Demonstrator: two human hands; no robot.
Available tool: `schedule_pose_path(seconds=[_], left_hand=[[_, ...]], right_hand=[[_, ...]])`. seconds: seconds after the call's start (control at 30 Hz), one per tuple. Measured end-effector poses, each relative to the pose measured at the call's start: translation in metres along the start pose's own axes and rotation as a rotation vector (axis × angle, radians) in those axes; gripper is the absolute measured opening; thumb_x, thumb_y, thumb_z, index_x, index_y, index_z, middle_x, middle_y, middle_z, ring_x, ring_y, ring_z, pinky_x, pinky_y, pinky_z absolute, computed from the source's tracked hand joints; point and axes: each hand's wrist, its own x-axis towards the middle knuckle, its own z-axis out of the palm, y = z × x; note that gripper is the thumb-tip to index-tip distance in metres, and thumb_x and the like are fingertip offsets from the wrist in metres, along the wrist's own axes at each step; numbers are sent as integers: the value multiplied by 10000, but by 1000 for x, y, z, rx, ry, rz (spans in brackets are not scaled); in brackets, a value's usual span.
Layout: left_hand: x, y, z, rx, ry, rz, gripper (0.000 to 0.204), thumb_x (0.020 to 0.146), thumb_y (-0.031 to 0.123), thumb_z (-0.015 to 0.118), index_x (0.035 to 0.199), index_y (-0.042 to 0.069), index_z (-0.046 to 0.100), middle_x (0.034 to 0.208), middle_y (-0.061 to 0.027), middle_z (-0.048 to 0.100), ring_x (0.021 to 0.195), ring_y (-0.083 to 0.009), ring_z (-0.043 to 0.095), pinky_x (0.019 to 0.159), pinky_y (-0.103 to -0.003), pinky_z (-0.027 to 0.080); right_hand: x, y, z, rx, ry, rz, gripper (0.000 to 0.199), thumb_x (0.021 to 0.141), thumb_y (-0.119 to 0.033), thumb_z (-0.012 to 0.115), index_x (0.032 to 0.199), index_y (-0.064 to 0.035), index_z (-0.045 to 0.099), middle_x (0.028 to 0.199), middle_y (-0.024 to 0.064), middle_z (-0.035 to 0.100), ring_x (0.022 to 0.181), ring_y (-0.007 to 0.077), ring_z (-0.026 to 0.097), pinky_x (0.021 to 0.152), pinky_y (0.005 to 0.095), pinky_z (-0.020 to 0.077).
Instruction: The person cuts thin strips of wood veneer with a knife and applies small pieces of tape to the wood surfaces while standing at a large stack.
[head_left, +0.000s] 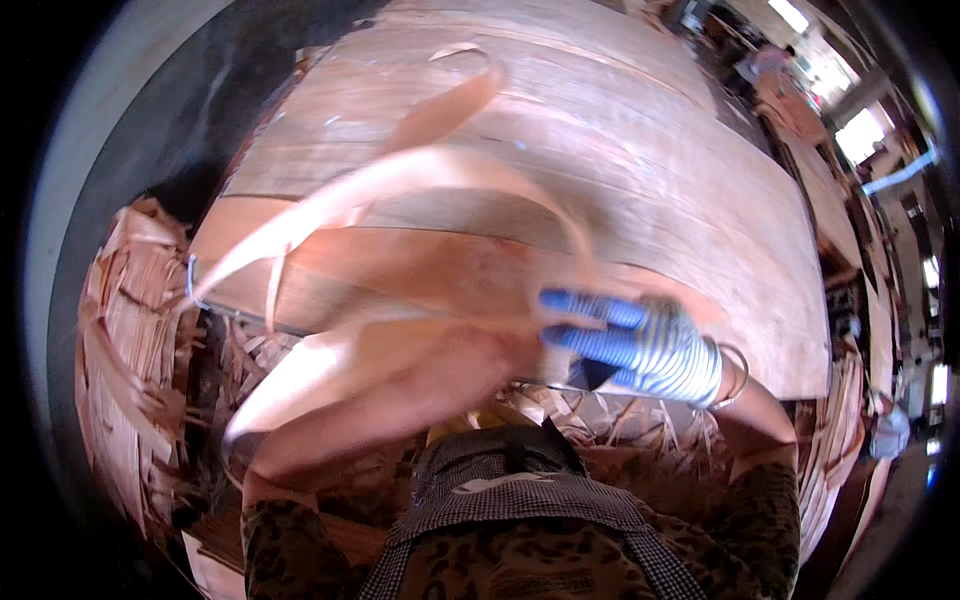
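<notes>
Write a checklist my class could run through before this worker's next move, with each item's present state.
1. Right hand gloved: ok, in a striped glove with blue fingers.
2. Left hand gloved: not ok, it looks bare.
3. Wrists free of jewellery: not ok, a bangle circles the right one.
4. Long strip lying flat: not ok, it arches above the wood surface.
5. Left hand's grip: cannot tell, too blurred.

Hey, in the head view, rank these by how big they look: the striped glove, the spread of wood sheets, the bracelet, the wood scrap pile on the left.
Largest to smallest:
Spread of wood sheets
Wood scrap pile
Striped glove
Bracelet
</notes>
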Motion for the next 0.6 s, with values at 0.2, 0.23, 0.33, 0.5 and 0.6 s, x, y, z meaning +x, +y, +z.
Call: schedule_pose_path(seconds=[0.2,0.23,0.33,0.5,0.6], left_hand=[[48,98,42,-407,-433,175,488,841,129,469,1319,123,372,884,-218,615,755,-355,612,680,-438,482],[51,107,50,-418,-446,171,464,837,158,479,1292,116,405,883,-211,617,760,-354,612,688,-439,479],[56,102,87,-489,-504,138,392,814,222,543,1181,87,507,863,-190,617,780,-341,607,711,-427,468],[103,123,161,-314,-669,253,294,793,249,597,1014,55,596,859,-166,620,817,-305,605,732,-384,459],[154,185,183,-406,-564,306,266,791,249,598,965,49,609,841,-150,623,808,-289,604,718,-371,457]], right_hand=[[-151,-58,-26,1,-332,514,268,762,-172,615,1022,-125,571,781,67,624,620,250,608,546,352,487],[-183,-67,-28,-40,-305,605,246,754,-146,614,995,-116,577,771,73,623,626,256,608,551,354,488],[-268,-82,-53,-58,-184,877,164,739,-116,613,900,-91,607,811,109,624,720,297,612,603,372,490],[-515,-113,-132,-428,-145,1462,196,733,-61,599,928,-56,622,872,142,631,793,312,607,700,375,482],[-620,-133,-208,-531,-28,1700,190,748,-64,588,935,-46,615,849,138,633,751,278,606,683,356,480]])
